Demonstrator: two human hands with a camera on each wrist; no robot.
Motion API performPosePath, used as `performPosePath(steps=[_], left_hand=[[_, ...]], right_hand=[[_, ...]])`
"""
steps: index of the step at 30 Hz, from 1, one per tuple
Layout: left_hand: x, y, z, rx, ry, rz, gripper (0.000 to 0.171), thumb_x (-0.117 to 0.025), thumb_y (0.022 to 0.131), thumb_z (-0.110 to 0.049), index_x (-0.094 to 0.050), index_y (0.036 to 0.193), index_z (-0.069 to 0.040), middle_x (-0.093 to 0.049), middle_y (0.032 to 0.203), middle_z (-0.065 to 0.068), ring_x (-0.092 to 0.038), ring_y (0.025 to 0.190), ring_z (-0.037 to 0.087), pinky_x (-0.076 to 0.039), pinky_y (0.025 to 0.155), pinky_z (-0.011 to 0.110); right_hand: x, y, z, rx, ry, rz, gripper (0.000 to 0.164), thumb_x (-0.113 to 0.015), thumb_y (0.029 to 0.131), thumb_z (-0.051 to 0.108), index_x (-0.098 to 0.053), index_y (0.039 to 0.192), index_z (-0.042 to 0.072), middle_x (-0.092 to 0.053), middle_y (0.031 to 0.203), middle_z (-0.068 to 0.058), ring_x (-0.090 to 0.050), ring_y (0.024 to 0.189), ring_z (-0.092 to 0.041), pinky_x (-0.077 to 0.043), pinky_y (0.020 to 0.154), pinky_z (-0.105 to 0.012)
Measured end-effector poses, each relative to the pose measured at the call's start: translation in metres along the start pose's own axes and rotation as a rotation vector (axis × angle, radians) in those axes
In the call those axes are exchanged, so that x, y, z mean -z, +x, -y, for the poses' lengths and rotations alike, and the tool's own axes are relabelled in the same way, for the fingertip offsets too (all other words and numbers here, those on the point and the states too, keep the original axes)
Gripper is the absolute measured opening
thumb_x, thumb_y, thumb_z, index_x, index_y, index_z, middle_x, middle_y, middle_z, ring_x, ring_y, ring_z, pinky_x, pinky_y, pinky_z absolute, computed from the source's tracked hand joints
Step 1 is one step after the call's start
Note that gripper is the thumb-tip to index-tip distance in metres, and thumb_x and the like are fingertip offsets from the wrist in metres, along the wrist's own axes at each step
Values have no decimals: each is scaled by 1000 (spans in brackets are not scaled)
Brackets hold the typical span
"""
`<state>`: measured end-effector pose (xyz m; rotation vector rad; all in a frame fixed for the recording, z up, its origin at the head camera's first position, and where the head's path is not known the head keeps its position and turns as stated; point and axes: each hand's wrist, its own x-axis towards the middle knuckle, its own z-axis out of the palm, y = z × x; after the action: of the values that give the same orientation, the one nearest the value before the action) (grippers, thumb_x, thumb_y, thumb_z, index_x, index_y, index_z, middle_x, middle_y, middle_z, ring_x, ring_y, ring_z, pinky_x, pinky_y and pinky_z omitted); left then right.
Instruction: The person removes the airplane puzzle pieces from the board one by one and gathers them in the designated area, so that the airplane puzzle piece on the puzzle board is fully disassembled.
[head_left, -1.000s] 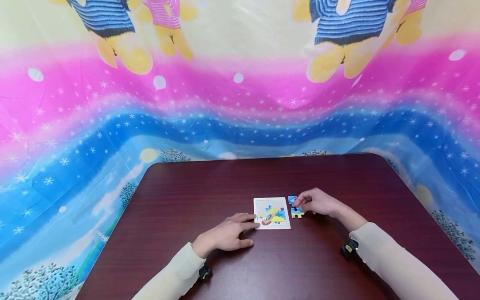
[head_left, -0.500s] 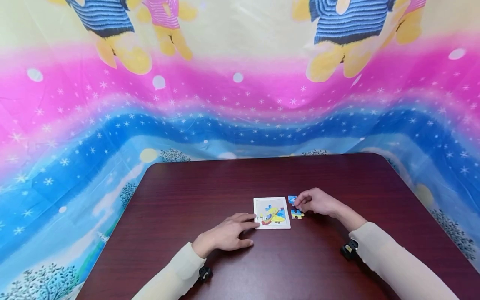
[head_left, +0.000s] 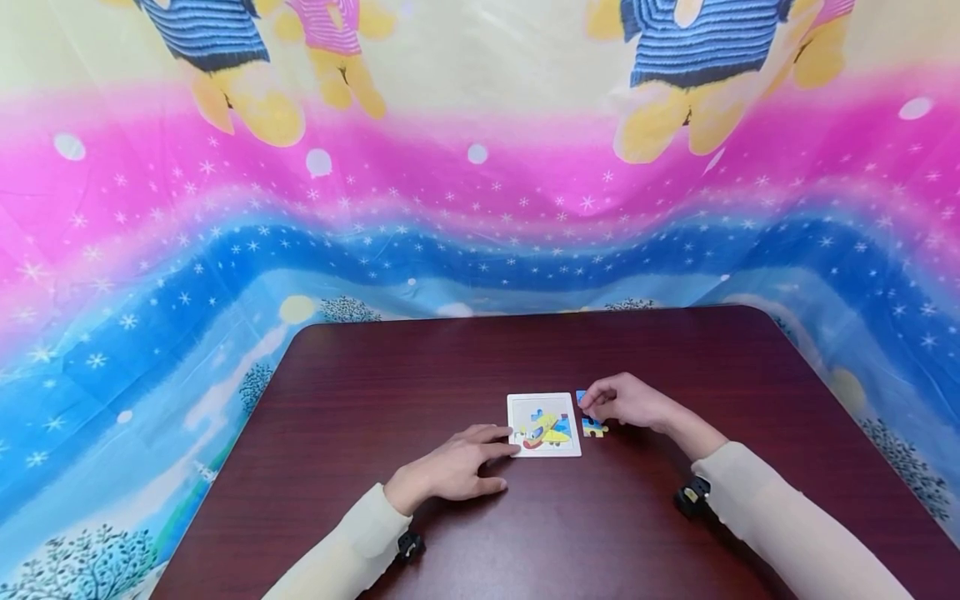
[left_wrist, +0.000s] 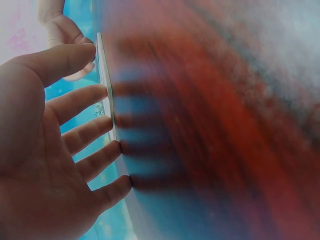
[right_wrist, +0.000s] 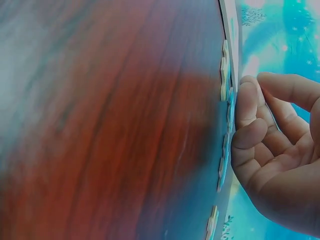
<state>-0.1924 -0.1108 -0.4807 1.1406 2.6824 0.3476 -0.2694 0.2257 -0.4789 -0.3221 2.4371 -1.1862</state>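
Left fingers: straight, empty, against square white-rimmed puzzle board.
Right fingers: curled over blue-yellow jigsaw pieces; I can't tell any hold.
Pieces: brushing might scatter them.

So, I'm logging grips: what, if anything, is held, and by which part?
Left hand holds nothing, only touching the puzzle board; right hand: cannot tell from these views.

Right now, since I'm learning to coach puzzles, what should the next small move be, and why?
I'd probably have the right hand lift the blue piece it partly hides; whether it already grips it is unclear. The puzzle board looks bare along its far side, that piece is just off its right side, and the left hand touches the opposite edge, which may steady it.
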Motion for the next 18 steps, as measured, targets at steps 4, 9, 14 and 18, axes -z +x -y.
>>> performPosePath(steps=[4, 9, 14, 18], left_hand=[[0, 0, 0, -2, 0, -3, 52, -62, 96, -40, -54, 145, -25, -41, 158, 1, -37, 147, 28, -35, 118, 47], [-1, 0, 0, -8, 3, -8, 52, -63, 96, -40, -54, 145, -25, -42, 158, 2, -38, 146, 28, -36, 117, 47], [-2, 1, 1, -7, 4, -6, 52, -63, 96, -40, -54, 145, -25, -42, 158, 2, -38, 146, 28, -36, 117, 47], [-2, 2, 1, -6, 0, 0, 52, -62, 96, -40, -54, 145, -24, -41, 158, 2, -38, 146, 28, -36, 117, 47]], right_hand=[[-4, 1, 3, 15, 7, 2, 14, -72, 90, 14, -74, 103, 10, -73, 100, -8, -58, 77, -22, -47, 59, -34], [-8, 3, 9, 41, 7, 9, 15, -72, 91, 14, -74, 104, 9, -73, 102, -7, -58, 81, -21, -48, 62, -33], [-13, 6, 14, 46, 13, 13, 16, -70, 91, 11, -74, 106, 9, -74, 102, -5, -60, 85, -19, -50, 65, -31], [-18, 9, 18, 61, 12, 18, 16, -70, 92, 13, -74, 107, 9, -76, 102, -4, -63, 84, -19, -52, 66, -33]])
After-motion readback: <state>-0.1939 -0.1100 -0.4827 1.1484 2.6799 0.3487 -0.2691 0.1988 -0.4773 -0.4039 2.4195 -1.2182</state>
